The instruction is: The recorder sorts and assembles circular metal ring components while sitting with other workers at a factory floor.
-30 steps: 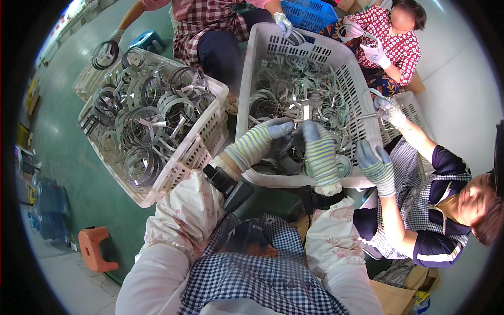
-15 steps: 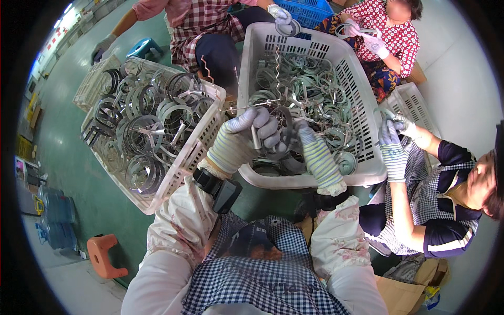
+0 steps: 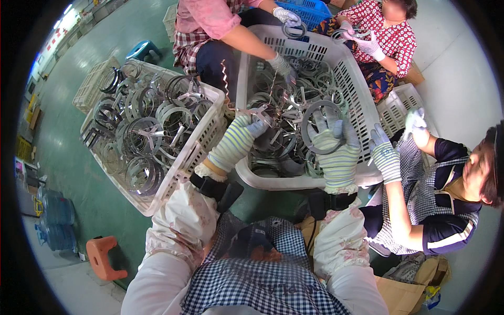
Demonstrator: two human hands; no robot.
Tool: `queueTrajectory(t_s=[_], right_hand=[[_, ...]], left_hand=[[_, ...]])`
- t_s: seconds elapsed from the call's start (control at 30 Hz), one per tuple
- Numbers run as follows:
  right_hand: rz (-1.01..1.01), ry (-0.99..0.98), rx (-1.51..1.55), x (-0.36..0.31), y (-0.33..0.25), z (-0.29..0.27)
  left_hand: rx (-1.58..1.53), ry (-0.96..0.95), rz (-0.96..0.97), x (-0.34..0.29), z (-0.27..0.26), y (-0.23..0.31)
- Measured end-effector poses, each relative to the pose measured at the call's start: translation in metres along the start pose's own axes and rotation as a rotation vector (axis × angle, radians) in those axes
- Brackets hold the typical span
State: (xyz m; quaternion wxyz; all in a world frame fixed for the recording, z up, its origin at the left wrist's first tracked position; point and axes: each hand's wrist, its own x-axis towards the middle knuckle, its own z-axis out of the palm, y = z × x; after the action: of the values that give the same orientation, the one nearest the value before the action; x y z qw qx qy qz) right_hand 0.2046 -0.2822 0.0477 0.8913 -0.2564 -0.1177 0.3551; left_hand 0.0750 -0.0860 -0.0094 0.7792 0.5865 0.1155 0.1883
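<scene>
- Left hand (image 3: 239, 139), near the middle of the frame, has its fingers closed on a thin metal piece (image 3: 259, 112).
- Grey ring (image 3: 306, 130) lies right of these fingers, above the white crate (image 3: 283, 182); being round, it shows no long axis.
- Right hand (image 3: 338, 152) is nearer, touching the ring; fingers extended, grip I cannot tell.

- Left hand (image 3: 239, 139) and right hand (image 3: 337, 152): gloves striped pale yellow-green and white, blue-grey at the fingers.
- Ring (image 3: 306, 131) at the right hand: plain grey.
- Left crate (image 3: 176, 184) and middle crate (image 3: 289, 182): off-white.
- Sleeve covers (image 3: 176, 220): white with faint pink flowers.
- Apron (image 3: 247, 289): dark blue-and-white check.
- Low stool (image 3: 102, 257): orange.
- Floor (image 3: 144, 233): green.
- Co-worker's top (image 3: 391, 34): red, patterned white.
- Far crate (image 3: 307, 14): bright blue.
</scene>
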Motion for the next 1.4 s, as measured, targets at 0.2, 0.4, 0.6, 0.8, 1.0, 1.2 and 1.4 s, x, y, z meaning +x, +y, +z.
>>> queueTrajectory(t_s=[0.2, 0.4, 0.6, 0.8, 1.0, 1.2, 1.4], right_hand=[[0.006, -0.079, 0.128, 0.001, -0.004, -0.012], [-0.025, 0.081, -0.097, 0.003, -0.011, -0.006], [-0.001, 0.201, -0.188, 0.011, -0.015, -0.023], [-0.072, 0.052, -0.414, 0.013, -0.014, -0.036], [-0.292, -0.071, -0.988, 0.015, -0.005, -0.064], [-0.034, 0.076, -0.552, 0.005, -0.009, -0.041], [0.098, -0.22, -0.115, -0.005, -0.009, 0.002]], left_hand=[[0.954, 0.155, 0.38, -0.008, 0.004, -0.011], [1.185, 0.148, 0.531, -0.01, 0.038, -0.003], [1.176, -0.079, 0.195, -0.026, 0.05, 0.034], [0.886, -0.278, 0.329, -0.031, 0.044, 0.042], [0.835, -0.218, 0.338, -0.034, 0.029, 0.03], [1.225, -0.245, 0.969, -0.028, 0.008, 0.011], [1.108, -0.257, 0.628, -0.025, -0.001, 0.002]])
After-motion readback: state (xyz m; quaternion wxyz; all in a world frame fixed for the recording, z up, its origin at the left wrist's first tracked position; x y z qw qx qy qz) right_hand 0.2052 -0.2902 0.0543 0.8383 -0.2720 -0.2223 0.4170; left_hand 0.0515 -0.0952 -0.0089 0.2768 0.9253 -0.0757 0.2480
